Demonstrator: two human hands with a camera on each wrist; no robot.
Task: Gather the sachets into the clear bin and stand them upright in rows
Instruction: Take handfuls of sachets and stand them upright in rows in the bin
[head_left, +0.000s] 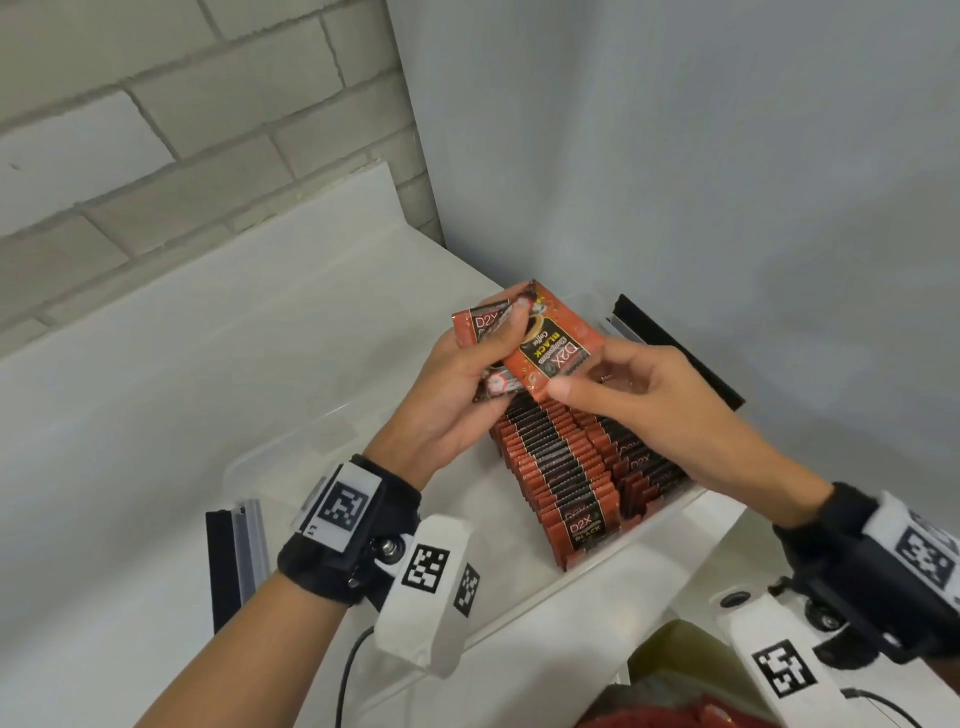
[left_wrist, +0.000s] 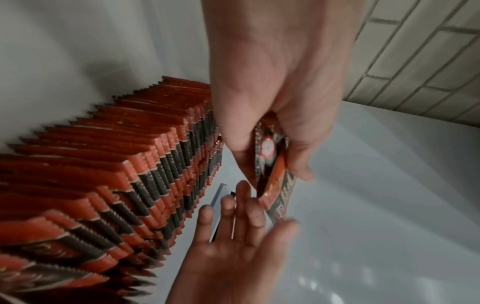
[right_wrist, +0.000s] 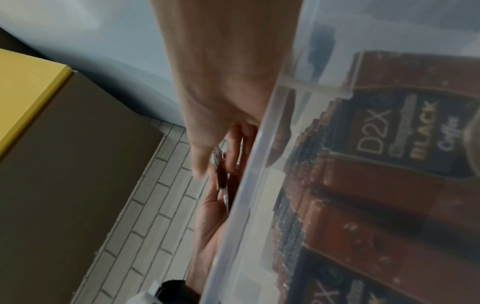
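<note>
sachets (head_left: 558, 467) stand upright in two packed rows along the right side of the clear bin (head_left: 597, 566), their serrated red-and-black tops showing; the row nearer the middle of the bin is the longer one. the bin sits on the white tabletop (head_left: 182, 364), in a corner between a pale brick wall (head_left: 156, 119) and a plain grey wall.

above the far end of the rows, the left hand (head_left: 447, 395) holds a small fan of loose sachets (head_left: 485, 332), its fingers (head_left: 511, 325) curled round them with the thumb across the front. the right hand (head_left: 660, 395) meets the same bundle: its thumb and forefinger pinch the lower corner of the front sachet (head_left: 553, 348), whose label reads upside down in the head view. the other right fingers are loosely spread beneath, touching nothing that can be made out.

from the left wrist, the bundle (left_wrist: 272, 164) is seen edge-on, clamped between thumb and fingers, with the right hand (left_wrist: 233, 257) reaching up from below. a yellow-topped box (right_wrist: 64, 164) stands outside the bin.
</note>
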